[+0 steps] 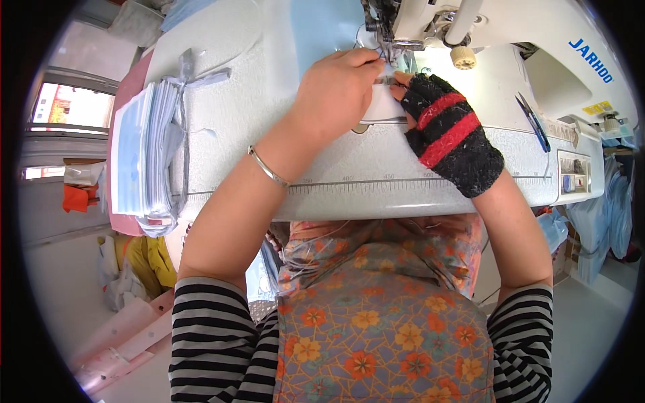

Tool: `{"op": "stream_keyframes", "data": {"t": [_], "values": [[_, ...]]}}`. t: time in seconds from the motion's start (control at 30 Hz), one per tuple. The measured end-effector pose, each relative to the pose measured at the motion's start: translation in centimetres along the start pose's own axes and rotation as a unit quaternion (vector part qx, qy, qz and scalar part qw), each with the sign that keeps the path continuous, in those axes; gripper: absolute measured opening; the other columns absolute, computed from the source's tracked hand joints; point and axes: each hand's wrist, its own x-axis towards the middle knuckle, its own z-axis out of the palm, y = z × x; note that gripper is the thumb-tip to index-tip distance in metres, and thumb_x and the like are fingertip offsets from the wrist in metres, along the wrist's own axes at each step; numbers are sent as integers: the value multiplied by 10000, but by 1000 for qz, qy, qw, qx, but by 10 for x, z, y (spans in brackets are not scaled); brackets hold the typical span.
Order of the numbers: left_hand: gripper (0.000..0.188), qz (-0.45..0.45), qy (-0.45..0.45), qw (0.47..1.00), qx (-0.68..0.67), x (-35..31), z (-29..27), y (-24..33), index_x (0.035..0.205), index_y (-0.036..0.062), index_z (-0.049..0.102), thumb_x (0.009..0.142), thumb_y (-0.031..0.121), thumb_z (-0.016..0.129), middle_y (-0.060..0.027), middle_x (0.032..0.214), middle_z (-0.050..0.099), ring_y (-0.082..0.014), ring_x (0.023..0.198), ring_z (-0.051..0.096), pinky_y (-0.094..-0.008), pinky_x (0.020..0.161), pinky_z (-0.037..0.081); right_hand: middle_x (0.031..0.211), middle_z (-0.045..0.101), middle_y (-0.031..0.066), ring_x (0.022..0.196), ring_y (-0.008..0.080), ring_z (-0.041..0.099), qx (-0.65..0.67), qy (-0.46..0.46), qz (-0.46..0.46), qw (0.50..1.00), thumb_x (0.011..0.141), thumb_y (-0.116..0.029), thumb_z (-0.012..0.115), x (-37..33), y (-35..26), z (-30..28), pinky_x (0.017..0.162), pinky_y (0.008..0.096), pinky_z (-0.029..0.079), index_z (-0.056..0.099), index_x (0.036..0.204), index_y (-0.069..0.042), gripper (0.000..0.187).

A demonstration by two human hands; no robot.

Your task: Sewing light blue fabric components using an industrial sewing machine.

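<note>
Both hands meet at the presser foot of a white sewing machine. My left hand, bare with a silver bangle at the wrist, has its fingers drawn together beside the needle area; what they pinch is too small to make out. Light blue fabric lies flat behind it, running toward the machine. On the right, my right hand wears a black and red fingerless glove. Its thumb and forefinger close at the end of a small greyish strip between the hands; whether they grip it is unclear.
A stack of folded light blue fabric pieces, tied with a grey strip, rests at the table's left. Blue-handled thread snips lie right of the glove. A ruler scale runs along the front edge; a small parts tray sits at the right.
</note>
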Motion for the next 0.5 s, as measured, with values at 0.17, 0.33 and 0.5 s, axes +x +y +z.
{"op": "stream_keyframes", "data": {"t": [0.17, 0.33, 0.5], "values": [[275, 11, -3, 1000, 4, 0, -4, 1, 1062, 44, 695, 797, 35, 623, -80, 1104, 671, -286, 948, 662, -390, 820, 554, 1276, 592, 183, 1129, 376, 581, -6, 10, -6, 1000, 786, 35, 593, 0, 1, 2, 985, 437, 482, 607, 1216, -23, 434], [252, -6, -106, 991, 77, 11, -23, 9, 1039, 63, 695, 799, 58, 619, -61, 1046, 665, -279, 932, 664, -396, 794, 556, 1229, 626, 166, 1089, 367, 594, 8, 41, 36, 999, 811, 31, 575, 0, 11, 7, 952, 428, 491, 650, 1113, -29, 316], [260, 134, -130, 982, -25, 10, -37, -14, 1103, 59, 677, 866, 131, 596, -81, 1128, 650, -285, 1091, 616, -418, 896, 519, 1190, 641, 157, 1067, 355, 601, 50, 48, 9, 998, 815, 30, 577, 8, 2, 0, 927, 426, 502, 661, 1079, -30, 283]]}}
